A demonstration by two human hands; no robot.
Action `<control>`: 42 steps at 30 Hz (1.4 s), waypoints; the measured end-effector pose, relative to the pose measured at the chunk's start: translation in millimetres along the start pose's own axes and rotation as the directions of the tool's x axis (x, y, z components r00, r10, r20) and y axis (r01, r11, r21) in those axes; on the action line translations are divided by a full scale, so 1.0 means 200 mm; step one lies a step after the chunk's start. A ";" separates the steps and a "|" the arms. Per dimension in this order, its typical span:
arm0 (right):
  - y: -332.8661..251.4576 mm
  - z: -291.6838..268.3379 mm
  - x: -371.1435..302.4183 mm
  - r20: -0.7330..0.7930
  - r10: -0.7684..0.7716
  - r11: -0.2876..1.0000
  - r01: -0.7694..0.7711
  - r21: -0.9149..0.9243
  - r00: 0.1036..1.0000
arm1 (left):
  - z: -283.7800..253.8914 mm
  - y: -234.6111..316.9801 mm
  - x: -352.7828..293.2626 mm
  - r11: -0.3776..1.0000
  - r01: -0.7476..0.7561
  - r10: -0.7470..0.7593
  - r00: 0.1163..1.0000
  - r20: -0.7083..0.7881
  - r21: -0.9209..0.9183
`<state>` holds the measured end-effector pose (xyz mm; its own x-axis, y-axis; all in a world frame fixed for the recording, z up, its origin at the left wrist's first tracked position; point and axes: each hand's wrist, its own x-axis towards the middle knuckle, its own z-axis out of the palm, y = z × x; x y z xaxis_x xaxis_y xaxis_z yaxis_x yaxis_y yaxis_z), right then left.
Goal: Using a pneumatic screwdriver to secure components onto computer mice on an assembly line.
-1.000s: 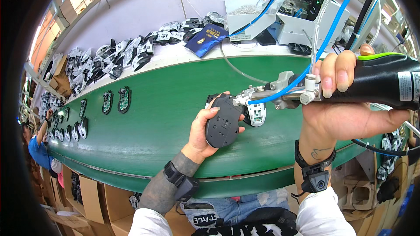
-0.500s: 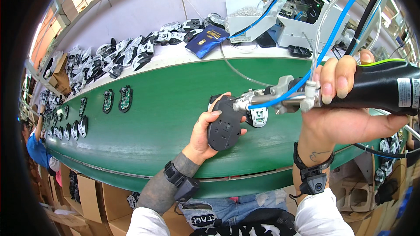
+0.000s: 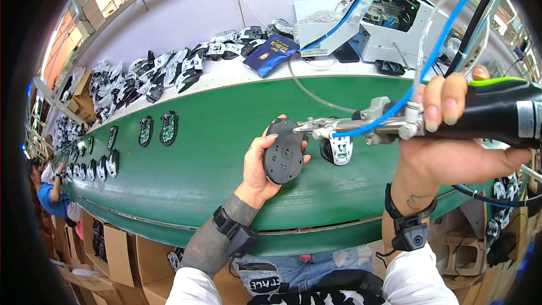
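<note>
My left hand (image 3: pixel 255 168) is closed around a black computer mouse (image 3: pixel 284 155), its underside turned up. Near the mouse's upper right edge is the thin metal tip of a powered screwdriver (image 3: pixel 497 110); whether it touches the shell, I cannot tell. My right hand (image 3: pixel 437 141) wraps around the screwdriver's black body, which lies nearly level and has a blue hose (image 3: pixel 415 93) joined to its metal front end. Just right of the held mouse, an opened white-and-black mouse part (image 3: pixel 340 149) lies on the green conveyor belt (image 3: pixel 226 135).
Mouse parts with green circuit boards (image 3: pixel 168 129) and white shells (image 3: pixel 112 164) line the belt's left. A shelf (image 3: pixel 214 82) behind holds piled shells, a blue packet (image 3: pixel 271 55), a white box of small parts (image 3: pixel 316 36) and a machine. A person (image 3: pixel 53 195) works far left.
My left hand and the mouse have shifted slightly left against the belt. The screwdriver has drawn back a little to the right, showing more of its tip. My grips look the same.
</note>
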<state>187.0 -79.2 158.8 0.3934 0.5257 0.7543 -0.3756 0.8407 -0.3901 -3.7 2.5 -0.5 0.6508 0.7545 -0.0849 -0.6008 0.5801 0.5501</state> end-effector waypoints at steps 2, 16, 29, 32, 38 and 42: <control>0.04 0.01 -0.02 -0.054 0.037 0.999 -0.038 -0.017 0.998 | 0.01 -0.01 -0.01 1.000 -0.002 0.003 1.000 0.023 -0.024; 0.08 0.01 -0.03 0.009 0.060 0.998 -0.060 0.022 0.998 | 0.05 0.00 -0.04 0.999 -0.020 0.027 0.991 0.131 -0.051; 0.13 -0.04 -0.05 0.258 -0.086 0.966 0.017 0.257 0.962 | -0.06 0.12 0.04 0.924 -0.333 0.369 0.905 -0.211 0.188; 0.08 0.17 -0.11 -0.058 0.207 0.978 -0.206 0.019 0.977 | -0.10 0.11 0.03 0.959 -0.284 0.278 0.948 -0.153 -0.017; 0.10 0.20 -0.12 -0.078 0.219 0.976 -0.219 0.008 0.973 | -0.07 0.10 0.03 0.959 -0.278 0.276 0.960 -0.046 -0.055; 0.10 0.20 -0.12 -0.061 0.226 0.974 -0.226 0.002 0.972 | -0.05 0.09 0.02 0.960 -0.271 0.269 0.963 -0.031 -0.072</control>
<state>136.3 -80.1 154.2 0.3487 0.7091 0.6129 -0.4567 0.6996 -0.5496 -15.6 18.5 0.7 0.4504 0.8919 0.0408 -0.7864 0.3747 0.4912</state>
